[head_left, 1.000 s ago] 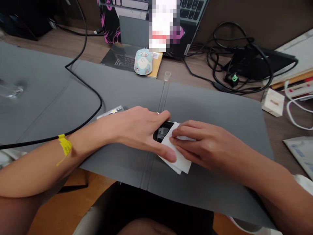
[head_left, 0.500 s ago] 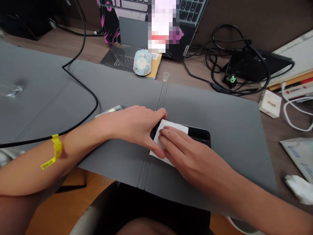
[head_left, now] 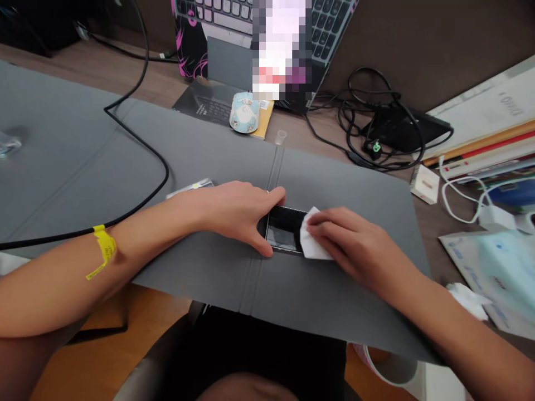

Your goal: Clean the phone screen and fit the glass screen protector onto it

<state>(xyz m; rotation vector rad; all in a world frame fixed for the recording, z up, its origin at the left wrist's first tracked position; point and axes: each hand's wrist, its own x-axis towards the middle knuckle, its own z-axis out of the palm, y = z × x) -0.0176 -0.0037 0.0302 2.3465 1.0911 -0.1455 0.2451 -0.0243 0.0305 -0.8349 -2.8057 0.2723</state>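
A black smartphone (head_left: 286, 227) lies flat on the grey desk mat (head_left: 351, 184), its glossy screen facing up. My left hand (head_left: 234, 214) grips its left end, thumb on the near edge and fingers on the far edge. At the phone's right end, my right hand (head_left: 355, 239) pinches a white wipe (head_left: 312, 236), which rests against the screen. The right end of the phone is hidden under the wipe and hand. A small clear packet (head_left: 192, 187) lies just behind my left wrist.
A laptop (head_left: 225, 33) stands at the back with a light-blue mouse (head_left: 244, 113) before it. A black cable (head_left: 156, 159) crosses the mat on the left. At right are a small white box (head_left: 425, 184), a wipes pack (head_left: 493, 273) and crumpled tissue (head_left: 468, 299).
My right hand has slid the wipe rightward along the phone, baring the left part of the screen. The wipe, flat before, is now bunched. My left hand keeps its hold.
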